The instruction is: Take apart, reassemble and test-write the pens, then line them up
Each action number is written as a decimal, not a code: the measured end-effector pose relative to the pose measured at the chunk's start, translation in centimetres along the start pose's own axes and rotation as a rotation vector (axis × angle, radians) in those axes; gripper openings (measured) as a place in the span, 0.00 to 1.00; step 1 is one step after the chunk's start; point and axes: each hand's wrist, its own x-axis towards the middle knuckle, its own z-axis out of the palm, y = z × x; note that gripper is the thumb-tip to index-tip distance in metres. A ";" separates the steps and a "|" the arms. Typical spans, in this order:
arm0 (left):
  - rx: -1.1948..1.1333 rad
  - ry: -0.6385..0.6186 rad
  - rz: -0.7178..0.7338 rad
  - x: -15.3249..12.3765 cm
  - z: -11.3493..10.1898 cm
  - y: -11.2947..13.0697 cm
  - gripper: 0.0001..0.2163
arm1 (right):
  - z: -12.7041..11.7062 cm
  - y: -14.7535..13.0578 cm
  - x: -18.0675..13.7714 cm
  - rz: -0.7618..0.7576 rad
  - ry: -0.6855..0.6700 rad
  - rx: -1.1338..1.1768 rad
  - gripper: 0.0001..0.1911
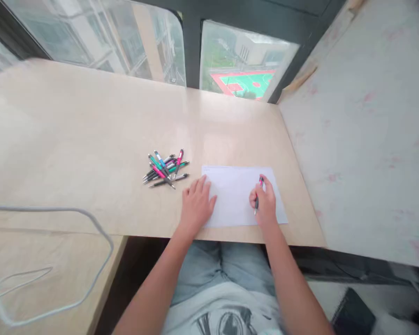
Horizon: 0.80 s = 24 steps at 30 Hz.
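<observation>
A white sheet of paper (232, 195) lies on the desk in front of me. My left hand (196, 202) rests flat over its left edge, fingers stretched out and holding nothing. Above the right part of the sheet, my right hand (265, 200) is closed around a pen (256, 204) with a dark grip and a pink part. The pen's silver tip points down toward me, and the thumb is at its upper end. Left of my left hand is a loose pile of several pens (165, 168) in pink, green, blue and silver with dark grips.
The light wooden desk (91, 135) runs up to a window (244, 65) at the back. A wall with faint pink flowers (363, 139) bounds the right side. A grey cable (104, 232) loops over the lower left. A dark notebook (354, 314) is at the lower right.
</observation>
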 end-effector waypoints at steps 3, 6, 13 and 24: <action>-0.051 0.048 -0.019 0.1 -0.1 -0.3 0.19 | 0.1 0.1 0.1 -0.005 0.015 0.025 0.32; -0.153 0.129 0.020 -0.2 -0.3 -0.4 0.17 | 0.1 0.2 0.0 -0.029 -0.008 0.020 0.32; -0.137 0.030 0.099 -1.0 -0.3 1.2 0.17 | 0.0 0.2 -0.5 -0.077 -0.058 -0.006 0.26; -0.054 -0.045 0.095 -0.4 -0.3 1.4 0.18 | 0.2 -0.5 -0.3 -0.072 -0.069 -0.084 0.31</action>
